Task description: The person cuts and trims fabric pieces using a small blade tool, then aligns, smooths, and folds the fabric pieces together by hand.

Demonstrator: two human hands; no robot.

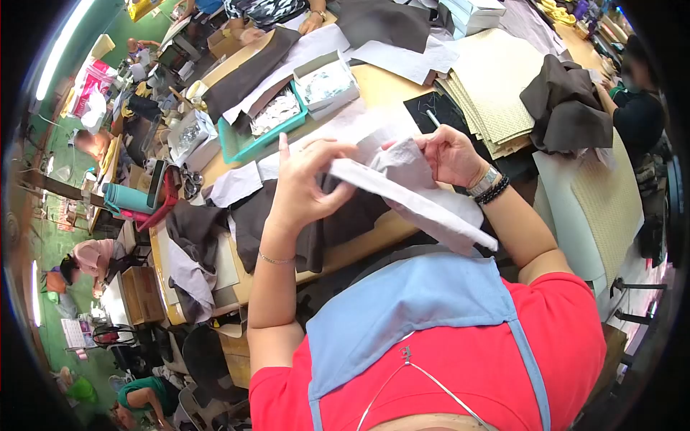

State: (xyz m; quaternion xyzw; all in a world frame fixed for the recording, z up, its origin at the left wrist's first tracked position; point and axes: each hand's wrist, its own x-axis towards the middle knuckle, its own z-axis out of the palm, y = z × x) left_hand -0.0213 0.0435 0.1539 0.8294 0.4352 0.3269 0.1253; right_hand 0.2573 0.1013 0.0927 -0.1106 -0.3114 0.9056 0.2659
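A pale grey-lilac sheet of fabric or thin leather (424, 190) is held up between my hands, its long edge sloping down to the right. My left hand (309, 176) curves thumb and fingers round the sheet's left end, one finger pointing up. My right hand (456, 154) pinches a folded upper part of the same sheet; a watch and a dark bead bracelet sit on that wrist. A thin white stick, perhaps a pen (433, 118), shows just above the right fingers; whether they hold it is unclear. Dark brown pieces (269, 223) lie on the table below.
Beyond my hands stand a teal tray (230, 147) and a white box (327, 82) of small pale pieces. Cream textured sheets (496, 79) are stacked at right, beside crumpled dark cloth (568, 104). Other people sit across the table, at right and at left.
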